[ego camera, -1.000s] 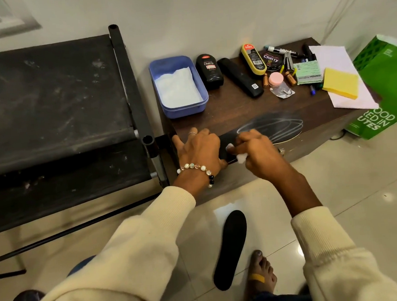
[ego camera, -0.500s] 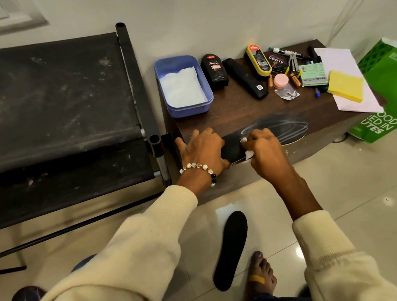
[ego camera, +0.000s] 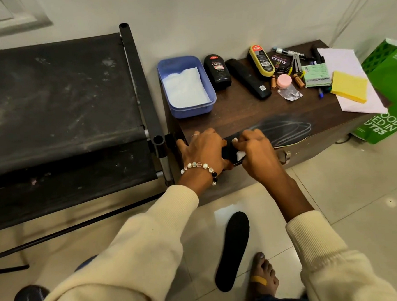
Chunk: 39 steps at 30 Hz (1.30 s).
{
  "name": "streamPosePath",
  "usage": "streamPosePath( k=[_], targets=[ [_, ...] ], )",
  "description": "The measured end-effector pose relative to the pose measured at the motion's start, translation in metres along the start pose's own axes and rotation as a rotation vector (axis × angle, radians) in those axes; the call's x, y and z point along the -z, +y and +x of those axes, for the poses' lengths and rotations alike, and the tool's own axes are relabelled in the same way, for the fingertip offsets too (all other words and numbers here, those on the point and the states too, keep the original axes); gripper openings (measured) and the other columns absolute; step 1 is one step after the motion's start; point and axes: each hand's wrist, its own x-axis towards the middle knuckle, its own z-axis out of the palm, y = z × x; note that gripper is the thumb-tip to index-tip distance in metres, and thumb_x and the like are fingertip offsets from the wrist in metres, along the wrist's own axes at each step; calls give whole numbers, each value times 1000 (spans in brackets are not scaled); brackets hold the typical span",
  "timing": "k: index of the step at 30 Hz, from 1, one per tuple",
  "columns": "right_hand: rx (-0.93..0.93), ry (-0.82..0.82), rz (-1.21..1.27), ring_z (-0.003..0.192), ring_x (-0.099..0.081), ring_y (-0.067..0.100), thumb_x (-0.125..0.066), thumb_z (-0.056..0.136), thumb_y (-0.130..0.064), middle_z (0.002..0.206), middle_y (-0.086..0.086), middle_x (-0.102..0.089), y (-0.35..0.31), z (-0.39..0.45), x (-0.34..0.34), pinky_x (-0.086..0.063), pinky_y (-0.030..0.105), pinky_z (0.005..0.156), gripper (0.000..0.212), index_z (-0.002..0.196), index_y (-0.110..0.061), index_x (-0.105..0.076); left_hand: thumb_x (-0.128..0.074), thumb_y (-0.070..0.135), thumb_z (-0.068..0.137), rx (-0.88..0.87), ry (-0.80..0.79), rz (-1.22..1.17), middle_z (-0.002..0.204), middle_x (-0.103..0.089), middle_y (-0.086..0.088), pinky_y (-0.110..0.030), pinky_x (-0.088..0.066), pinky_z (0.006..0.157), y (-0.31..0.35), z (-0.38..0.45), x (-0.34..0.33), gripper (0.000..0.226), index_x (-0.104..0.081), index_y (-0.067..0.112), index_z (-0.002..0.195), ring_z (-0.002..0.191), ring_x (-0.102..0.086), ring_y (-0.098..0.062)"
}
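The black insole (ego camera: 285,130) is lying flat along the near edge of the wooden table (ego camera: 249,116), with its toe end pointing right and its near rim slightly overhanging the table edge. Faint pale streaks are showing on its exposed right half.

The left hand (ego camera: 202,154) is resting on the left end of the insole. Its fingers are spread and extended, pressing the insole down against the tabletop. Whether the thumb is hooking under the near rim cannot be told.

The right hand (ego camera: 256,151) is sitting just right of the left hand, over the middle of the insole. Its fingers are curled and are pinching a small white wad (ego camera: 240,155), which is touching the insole surface between the two hands.

On the far left of the tabletop, a blue tub (ego camera: 192,109) is holding a white tissue (ego camera: 183,88). A black polish bottle (ego camera: 218,71) is lying just right of the tub. A yellow sticky pad (ego camera: 349,85) is lying on the far right of the tabletop.

A second insole (ego camera: 232,251) is lying on the tiled floor (ego camera: 360,197), near the person and well apart from the table. A black fabric rack (ego camera: 55,94) is standing left of the table, and a green bag (ego camera: 390,85) is leaning at the table's right end.
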Motion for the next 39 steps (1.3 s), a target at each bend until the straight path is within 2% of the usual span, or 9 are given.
streamPosePath(
  k=[5,9,11,15,20,25,29,33,39],
  targets=[
    [-183,37,-50,112,-42,32,-53,87,4,121,16,-53,16,-1,0,-43,37,86,39,125,-5,-59,-76,50,74,7,-64,20,131,-49,6,-56,-30,103,0,0,3,58,-59,36,128,125,-40,-25],
    [-63,-16,-4,110,-43,29,-52,89,-2,119,15,-54,-1,6,-5,-38,31,83,32,120,-5,-61,-78,50,72,12,-22,-1,125,-52,7,-54,-32,100,-1,0,2,48,-66,35,116,119,-43,-24],
    [-111,-10,19,110,-42,26,-52,91,-5,121,14,-51,3,9,-5,-37,26,82,34,124,-7,-58,-78,49,72,18,-27,-8,126,-52,7,-54,-31,100,0,0,3,49,-65,36,117,120,-43,-24],
    [-272,34,-65,114,-41,28,-54,90,-3,121,11,-49,17,5,1,-42,34,88,38,128,-11,-55,-76,50,75,8,-74,21,132,-49,6,-56,-30,103,-1,0,5,59,-58,36,129,125,-40,-26],
    [-91,-13,-51,110,-42,28,-53,90,-6,122,12,-49,-4,12,-3,-45,37,87,36,126,-8,-57,-78,49,72,25,-32,-9,124,-53,7,-55,-31,101,1,0,4,41,-67,35,109,119,-43,-24],
    [-284,-2,-43,117,-41,30,-54,91,-3,127,13,-45,11,11,5,-41,35,94,41,131,-7,-51,-77,49,74,17,-78,4,131,-50,6,-54,-30,103,0,0,5,57,-60,34,127,124,-41,-25],
    [-119,-20,-14,109,-42,27,-54,90,-7,122,11,-48,-4,16,-5,-44,34,87,33,123,-8,-58,-78,49,72,42,-34,-29,125,-54,7,-53,-31,101,1,0,5,45,-68,32,112,120,-44,-24],
    [-254,42,7,110,-41,29,-50,93,-5,120,13,-48,16,15,-4,-41,35,89,38,130,-7,-55,-77,49,74,27,-84,6,131,-50,6,-54,-29,103,0,0,7,57,-60,35,126,125,-40,-25],
    [-122,5,-22,107,-42,25,-58,88,-8,119,10,-49,4,19,-11,-41,30,83,36,123,-10,-58,-78,49,73,40,-61,-16,127,-52,7,-55,-29,103,1,0,7,48,-66,34,116,122,-42,-25]
  ],
)
